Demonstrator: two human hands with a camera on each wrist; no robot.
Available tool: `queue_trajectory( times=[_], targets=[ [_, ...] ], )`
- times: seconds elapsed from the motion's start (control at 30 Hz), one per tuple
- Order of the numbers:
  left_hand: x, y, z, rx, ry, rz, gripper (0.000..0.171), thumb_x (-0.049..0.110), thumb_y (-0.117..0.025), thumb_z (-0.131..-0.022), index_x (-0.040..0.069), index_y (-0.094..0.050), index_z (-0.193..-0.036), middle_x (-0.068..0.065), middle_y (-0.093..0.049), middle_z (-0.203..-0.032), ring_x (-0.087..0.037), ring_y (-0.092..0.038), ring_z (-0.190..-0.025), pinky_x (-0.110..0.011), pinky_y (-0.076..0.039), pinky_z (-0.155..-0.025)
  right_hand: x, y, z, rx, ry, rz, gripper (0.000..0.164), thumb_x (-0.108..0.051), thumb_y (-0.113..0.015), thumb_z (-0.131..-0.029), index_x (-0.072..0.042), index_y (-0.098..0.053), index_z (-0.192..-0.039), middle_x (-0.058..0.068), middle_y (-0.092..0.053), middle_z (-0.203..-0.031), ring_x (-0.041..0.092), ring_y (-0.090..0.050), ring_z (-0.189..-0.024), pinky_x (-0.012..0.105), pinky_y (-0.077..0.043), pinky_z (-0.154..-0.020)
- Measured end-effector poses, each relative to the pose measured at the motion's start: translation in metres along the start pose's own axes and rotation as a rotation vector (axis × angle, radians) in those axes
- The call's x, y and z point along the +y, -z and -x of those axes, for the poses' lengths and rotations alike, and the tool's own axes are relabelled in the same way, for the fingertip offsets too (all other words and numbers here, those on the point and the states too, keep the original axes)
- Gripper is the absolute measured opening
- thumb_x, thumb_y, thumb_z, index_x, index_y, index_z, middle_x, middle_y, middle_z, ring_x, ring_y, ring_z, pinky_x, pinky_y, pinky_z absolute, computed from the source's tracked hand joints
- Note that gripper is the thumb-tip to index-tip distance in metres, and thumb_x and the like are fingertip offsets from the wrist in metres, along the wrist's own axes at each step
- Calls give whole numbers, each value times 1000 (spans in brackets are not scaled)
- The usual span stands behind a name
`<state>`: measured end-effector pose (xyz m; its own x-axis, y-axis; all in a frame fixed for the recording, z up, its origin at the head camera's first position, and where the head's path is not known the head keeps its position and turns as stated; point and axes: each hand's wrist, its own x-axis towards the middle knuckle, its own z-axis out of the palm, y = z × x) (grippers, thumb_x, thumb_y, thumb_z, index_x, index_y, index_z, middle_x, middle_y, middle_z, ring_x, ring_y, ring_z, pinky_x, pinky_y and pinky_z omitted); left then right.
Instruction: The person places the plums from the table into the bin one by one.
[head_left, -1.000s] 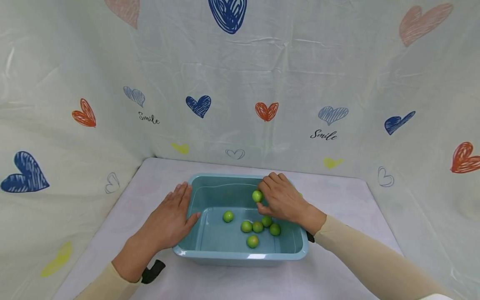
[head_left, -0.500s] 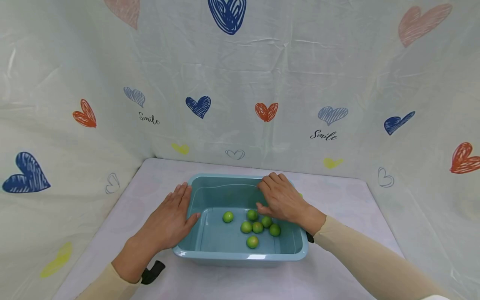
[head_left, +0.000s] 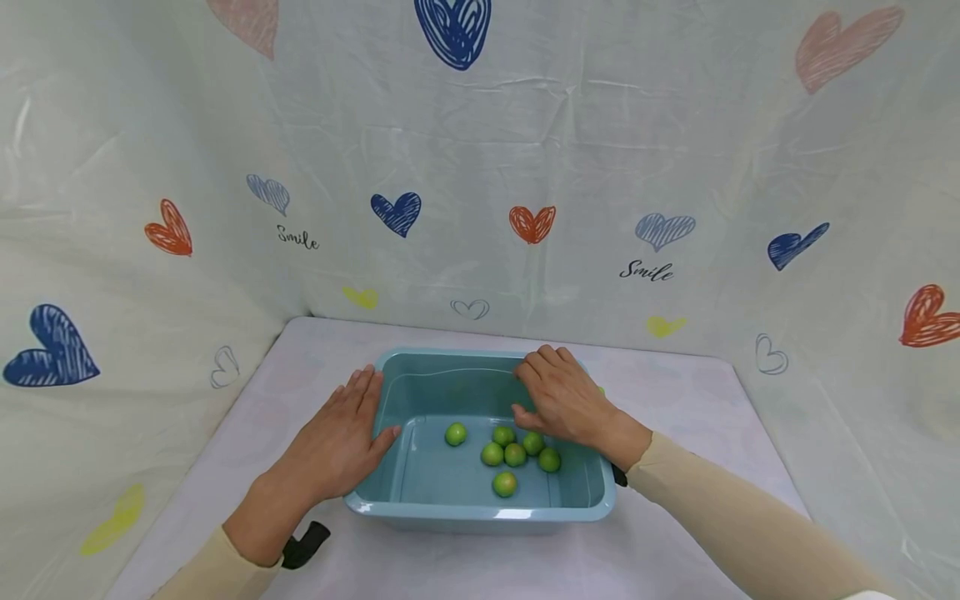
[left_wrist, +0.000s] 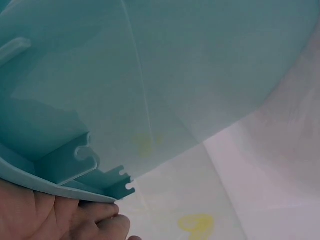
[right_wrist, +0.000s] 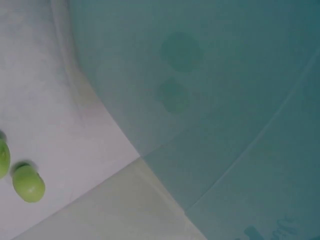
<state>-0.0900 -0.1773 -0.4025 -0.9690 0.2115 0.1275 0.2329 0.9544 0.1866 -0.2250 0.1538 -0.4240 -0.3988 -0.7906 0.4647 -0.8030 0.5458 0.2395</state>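
Observation:
A light blue plastic basin (head_left: 480, 514) stands on the table, with several small round green limes (head_left: 505, 484) on its floor. My left hand (head_left: 333, 442) rests along the basin's left rim, fingers straight and the thumb over the edge. In the left wrist view, fingers (left_wrist: 107, 227) show just under the basin rim (left_wrist: 60, 191). My right hand (head_left: 566, 400) is over the basin's right side, its fingers bent and thumb apart, with no lime visible between them. One lime (head_left: 503, 435) lies just below that thumb. The right wrist view shows the basin wall (right_wrist: 225, 125) but not the hand.
Outside the basin, limes (right_wrist: 28, 184) lie on the white-covered table (right_wrist: 60, 125); another lime (head_left: 602, 390) peeks out behind my right hand. A heart-printed curtain (head_left: 465, 150) closes off the back and both sides. A black strap (head_left: 306, 545) hangs at my left wrist.
The lime between my right thumb and fingers was let go. It fell to the basin floor and settled beside the others. My left hand has stayed in place.

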Motion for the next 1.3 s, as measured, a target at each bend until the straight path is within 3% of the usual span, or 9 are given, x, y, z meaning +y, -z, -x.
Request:
queue_trajectory(
  times=[0.37, 0.63, 0.97, 1.13, 1.3],
  targets=[
    [0, 0, 0, 6, -5, -7, 78, 36, -64, -105, -14, -34, -158, -33, -32, -166, -50, -33, -154, -63, -35, -123, 5, 4, 3, 58, -82, -29, 32, -34, -73, -90, -7, -67, -105, 8, -66, -99, 27, -57, -92, 41, -45, -78],
    [-1, 0, 0, -3, 0, -4, 79, 36, -63, -105, -14, -33, -158, -33, -31, -166, -50, -32, -155, -63, -34, -123, 32, 20, 21, 88, -188, -7, 32, -30, -69, -92, -3, -66, -108, 13, -67, -103, 33, -59, -95, 45, -46, -77],
    [0, 1, 1, -10, 13, 5, 80, 36, -63, -105, -14, -32, -158, -33, -31, -167, -50, -31, -155, -63, -33, -123, 71, 28, 67, 131, -279, 32, 34, -27, -69, -90, 3, -65, -107, 19, -65, -99, 38, -55, -91, 44, -41, -72],
    [-1, 0, 0, -10, 12, 13, 80, 36, -64, -104, -14, -32, -158, -33, -31, -167, -50, -31, -155, -64, -33, -123, 81, 20, 97, 92, -341, 53, 34, -25, -71, -88, 4, -66, -106, 19, -66, -98, 38, -55, -90, 46, -41, -72],
    [-2, 0, -1, -19, 20, 11, 81, 37, -63, -105, -14, -30, -159, -33, -29, -167, -50, -29, -156, -64, -32, -124, 83, 7, 124, -1, -396, 64, 37, -24, -77, -85, 4, -66, -107, 20, -67, -101, 40, -57, -94, 51, -48, -78]
  ],
)
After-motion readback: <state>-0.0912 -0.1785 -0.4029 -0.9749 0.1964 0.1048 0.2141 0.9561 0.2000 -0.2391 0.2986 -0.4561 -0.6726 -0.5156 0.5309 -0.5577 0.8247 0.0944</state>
